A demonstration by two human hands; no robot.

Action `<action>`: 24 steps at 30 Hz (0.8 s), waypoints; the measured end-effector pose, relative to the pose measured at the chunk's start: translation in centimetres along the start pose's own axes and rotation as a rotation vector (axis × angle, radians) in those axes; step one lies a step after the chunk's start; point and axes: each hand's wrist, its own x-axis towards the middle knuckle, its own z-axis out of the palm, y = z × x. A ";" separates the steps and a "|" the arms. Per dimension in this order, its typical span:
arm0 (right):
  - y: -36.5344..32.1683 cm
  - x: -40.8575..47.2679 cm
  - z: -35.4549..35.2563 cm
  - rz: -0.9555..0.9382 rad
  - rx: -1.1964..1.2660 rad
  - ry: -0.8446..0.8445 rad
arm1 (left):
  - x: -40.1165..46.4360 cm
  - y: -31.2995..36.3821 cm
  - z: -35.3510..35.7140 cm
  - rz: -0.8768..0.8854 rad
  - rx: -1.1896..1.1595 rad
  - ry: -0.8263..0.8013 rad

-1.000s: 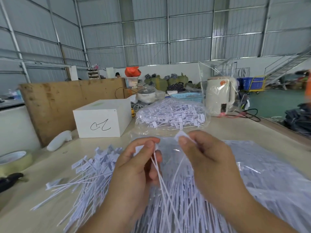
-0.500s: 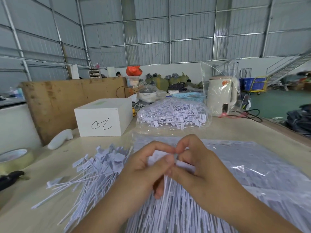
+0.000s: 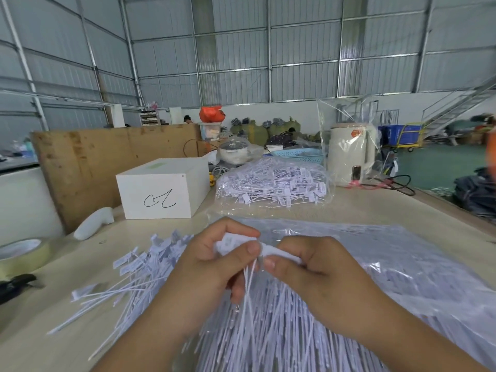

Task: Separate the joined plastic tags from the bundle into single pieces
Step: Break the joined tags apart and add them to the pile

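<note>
A strip of joined white plastic tags (image 3: 236,241) is held up over the table, its thin tails (image 3: 248,285) hanging down between my hands. My left hand (image 3: 209,269) pinches the heads on the left end with thumb and fingers. My right hand (image 3: 314,272) pinches the heads on the right end (image 3: 279,253). The two hands almost touch. Under them lies a large bundle of tags on clear plastic (image 3: 402,285). A loose pile of single tags (image 3: 139,269) spreads on the table to the left.
A clear bag full of tags (image 3: 273,183) lies behind my hands. A white box (image 3: 161,191) stands at the back left, with a white handle-shaped item (image 3: 94,222) beside it. A tape roll (image 3: 21,255) and a black tool (image 3: 16,285) sit at the left edge. A cream kettle (image 3: 349,157) stands behind.
My hands came together from apart, drawing the tag heads close. They have dropped slightly and now both pinch the same strip.
</note>
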 end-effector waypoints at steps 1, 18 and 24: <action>-0.1 0.0 0.4 -0.013 -0.013 0.056 | 0.0 0.1 0.3 0.016 -0.034 0.022; -0.6 -0.4 0.8 -0.018 -0.017 -0.024 | -0.7 -0.1 1.0 -0.113 -0.168 -0.077; -0.4 -0.4 0.4 0.020 -0.137 -0.062 | -0.8 -0.2 0.9 -0.116 -0.113 -0.186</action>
